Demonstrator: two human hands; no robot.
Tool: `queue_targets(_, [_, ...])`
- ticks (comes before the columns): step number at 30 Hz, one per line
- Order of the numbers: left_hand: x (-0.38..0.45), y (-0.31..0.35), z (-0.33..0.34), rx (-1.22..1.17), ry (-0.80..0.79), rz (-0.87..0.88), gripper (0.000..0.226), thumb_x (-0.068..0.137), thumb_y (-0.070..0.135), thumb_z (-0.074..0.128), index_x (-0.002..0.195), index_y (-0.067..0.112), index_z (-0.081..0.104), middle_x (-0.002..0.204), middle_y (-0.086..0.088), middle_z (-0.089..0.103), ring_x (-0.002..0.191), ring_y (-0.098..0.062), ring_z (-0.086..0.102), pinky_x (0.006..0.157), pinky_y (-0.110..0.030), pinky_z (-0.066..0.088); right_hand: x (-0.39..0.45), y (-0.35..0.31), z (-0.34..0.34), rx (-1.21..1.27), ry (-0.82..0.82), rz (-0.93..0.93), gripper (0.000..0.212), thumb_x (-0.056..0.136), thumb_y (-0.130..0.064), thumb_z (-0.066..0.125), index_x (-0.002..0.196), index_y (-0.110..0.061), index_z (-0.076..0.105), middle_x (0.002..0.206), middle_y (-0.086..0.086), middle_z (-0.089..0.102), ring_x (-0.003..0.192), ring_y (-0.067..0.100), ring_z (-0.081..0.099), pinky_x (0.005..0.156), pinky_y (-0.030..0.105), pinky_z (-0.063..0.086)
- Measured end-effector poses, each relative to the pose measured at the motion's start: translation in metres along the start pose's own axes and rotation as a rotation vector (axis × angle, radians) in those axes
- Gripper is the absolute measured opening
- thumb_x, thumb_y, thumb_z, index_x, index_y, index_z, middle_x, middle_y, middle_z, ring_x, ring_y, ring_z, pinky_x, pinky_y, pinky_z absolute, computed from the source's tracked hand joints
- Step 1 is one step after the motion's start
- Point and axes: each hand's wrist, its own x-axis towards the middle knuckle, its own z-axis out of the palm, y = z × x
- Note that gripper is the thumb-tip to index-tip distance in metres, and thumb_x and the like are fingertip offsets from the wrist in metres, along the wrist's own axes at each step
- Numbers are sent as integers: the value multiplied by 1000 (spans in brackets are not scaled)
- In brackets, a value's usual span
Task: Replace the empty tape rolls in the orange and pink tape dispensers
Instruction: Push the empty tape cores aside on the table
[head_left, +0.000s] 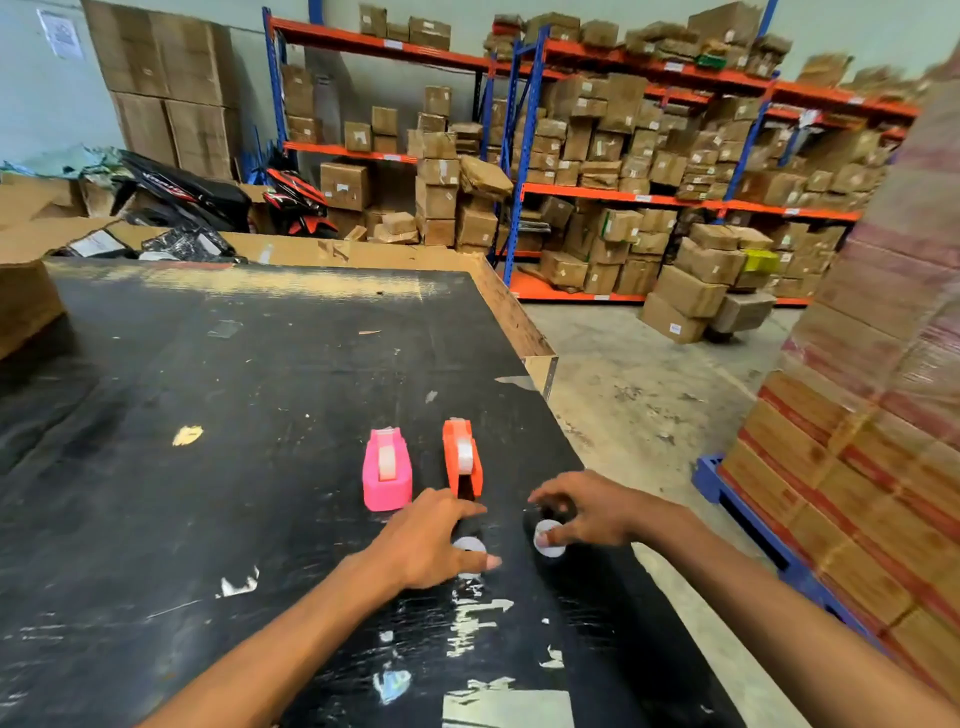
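Two tape dispensers: one pink (387, 470), one orange (462, 457). Two white tape rolls (549, 538). Two hands (436, 540).

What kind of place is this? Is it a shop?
More likely a warehouse or stockroom than a shop. Tall metal racks are crammed with brown cardboard boxes, wrapped cartons sit stacked on a blue pallet, and the person works at a scuffed black packing table.

Table (218, 395): black, scuffed with pale flecks. Pink dispenser (386, 470) at 12 o'clock from the left hand; orange dispenser (462, 457) toward 1 o'clock. Both carry whitish tape. Two rolls (548, 538) appear white, possibly translucent. Shelving (524, 156): blue uprights, orange beams.
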Motion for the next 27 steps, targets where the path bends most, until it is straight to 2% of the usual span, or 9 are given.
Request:
queue_targets(3, [-1,-2,4,71,52,0,48,70,61,62,91,20,73,91,-4,68,87,-22,60,74,-40,53,-10,-4,13,-6,55,-30,36,85,-34,67,119,-22,63,113,6,60,103,21,56,89,35,47])
queue_targets(6, [-6,-7,3,58,66,9,40,72,55,63,83,17,73,85,-3,70,78,-24,63,68,-39,53,-11,-17,15,-30,107,-82,30,87,-32,66,114,-19,67,113,5,64,103,21,57,87,32,44])
queue_targets(9, [-20,-17,-8,45,108,-34,33,74,46,64,86,16,70,84,-3,68,76,-24,62,68,-39,52,-1,-39,16,13,134,-138,32,86,-32,67,115,-20,66,109,2,62,94,13,51,85,30,43])
queue_targets(11, [-33,-30,-19,77,123,-65,29,73,44,60,84,18,69,83,-3,69,76,-25,61,68,-37,52,12,-57,16,73,150,-202,32,84,-31,70,113,-20,67,104,-1,62,91,9,52,84,32,49])
queue_targets(13, [-46,-46,-33,118,130,-108,30,72,43,57,85,19,70,87,-3,70,81,-25,62,70,-36,52,25,-80,17,111,136,-274,31,82,-28,72,111,-16,68,104,2,66,89,14,59,84,38,54])
queue_targets(15, [-62,-66,-51,169,146,-172,32,74,42,56,95,23,70,99,-1,69,91,-24,63,76,-36,52,40,-111,18,108,112,-350,30,83,-25,72,109,-11,67,105,9,67,94,21,63,87,43,54])
queue_targets(18, [-82,-96,-77,251,190,-270,33,79,39,57,107,25,68,112,0,65,104,-24,62,84,-35,51,61,-150,20,103,112,-436,37,83,-26,70,118,-15,64,112,7,68,102,23,63,91,44,53])
queue_targets(22, [-95,-126,-97,252,250,-360,33,82,33,57,113,27,67,118,-1,63,108,-24,61,89,-34,49,85,-190,18,-42,134,-512,40,87,-27,65,126,-18,58,121,7,63,114,25,56,96,39,46])
queue_targets(27, [-84,-134,-101,254,212,-368,38,81,30,56,118,25,62,120,0,63,112,-25,59,85,-34,49,112,-208,20,-251,156,-413,49,87,-23,63,134,-16,49,133,11,59,121,32,53,95,38,41])
